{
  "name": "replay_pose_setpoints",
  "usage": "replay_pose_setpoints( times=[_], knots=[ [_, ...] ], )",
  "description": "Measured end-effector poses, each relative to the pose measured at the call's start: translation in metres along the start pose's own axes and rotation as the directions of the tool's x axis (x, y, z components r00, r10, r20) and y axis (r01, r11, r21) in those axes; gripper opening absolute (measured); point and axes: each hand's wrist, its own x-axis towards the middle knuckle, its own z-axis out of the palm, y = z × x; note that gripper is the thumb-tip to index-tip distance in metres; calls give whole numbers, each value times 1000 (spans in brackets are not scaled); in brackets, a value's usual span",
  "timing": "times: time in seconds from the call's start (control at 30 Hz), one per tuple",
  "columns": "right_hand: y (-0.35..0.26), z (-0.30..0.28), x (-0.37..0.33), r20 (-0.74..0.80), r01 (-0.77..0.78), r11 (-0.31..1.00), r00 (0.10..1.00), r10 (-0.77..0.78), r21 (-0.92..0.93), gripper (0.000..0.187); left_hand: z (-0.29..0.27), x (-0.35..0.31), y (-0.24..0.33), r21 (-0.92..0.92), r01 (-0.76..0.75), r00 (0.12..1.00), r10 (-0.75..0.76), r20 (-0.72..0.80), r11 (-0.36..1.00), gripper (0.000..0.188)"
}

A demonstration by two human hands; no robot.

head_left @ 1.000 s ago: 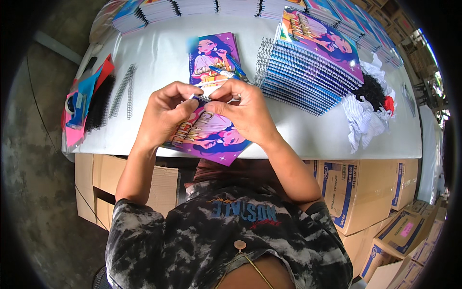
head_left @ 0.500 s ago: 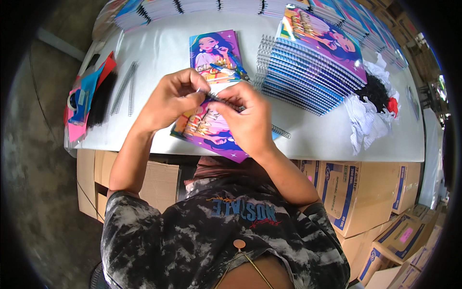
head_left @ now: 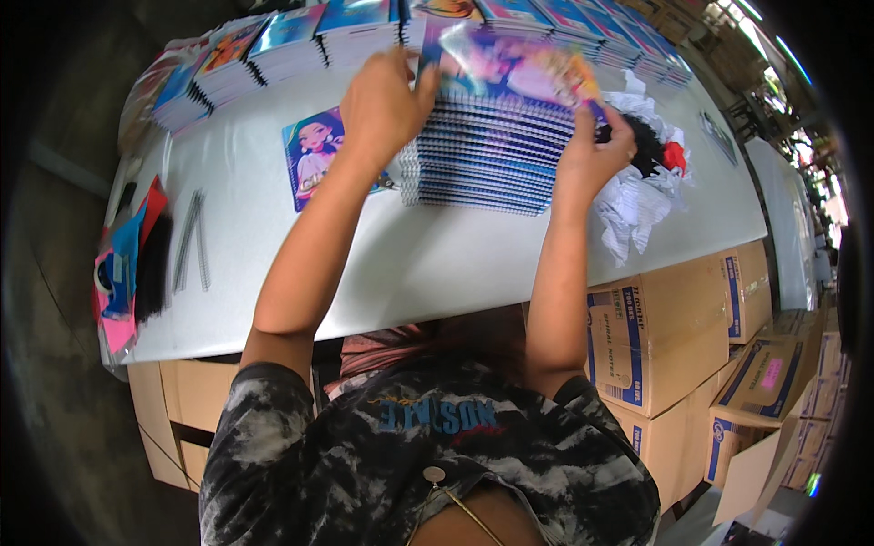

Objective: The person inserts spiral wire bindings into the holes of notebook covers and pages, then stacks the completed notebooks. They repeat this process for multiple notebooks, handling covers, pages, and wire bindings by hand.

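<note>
Stacking, seemingly: your right hand (head_left: 596, 141) pinches top spiral notebook (head_left: 510, 68) near far edge of bench (head_left: 437, 264); left hand (head_left: 384, 105), grip unclear. Likely needs squaring up.

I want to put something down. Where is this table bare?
Between the forearms, the table is bare from the stack to the front edge. Another patch lies between the coils and the left forearm. It is crowded along the back, lined with notebook piles, and right of the stack, where a white crumpled heap lies.

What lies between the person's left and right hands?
In the head view, a stack of spiral-bound notebooks, topped by a colourful, motion-blurred notebook.
</note>
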Motion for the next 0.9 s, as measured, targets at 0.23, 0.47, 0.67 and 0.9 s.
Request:
replay_pose_setpoints(
  times=[0.23,0.47,0.67,0.9],
  knots=[
    [19,-1,-5,178,-153,904,980,87,399,38,31,-26,15,-457,162,944,-272,-186,875,24],
    [13,-11,-13,77,22,933,996,-54,358,55,19,-25,-8,-526,80,910,-277,-308,847,26],
    [10,-61,-65,150,59,957,983,-105,283,54,-30,-70,-141,57,-30,874,-2,486,998,42],
    [-8,-40,-117,372,-47,913,921,-118,405,50,-48,-126,-156,61,64,891,-85,447,996,66]
  ],
)
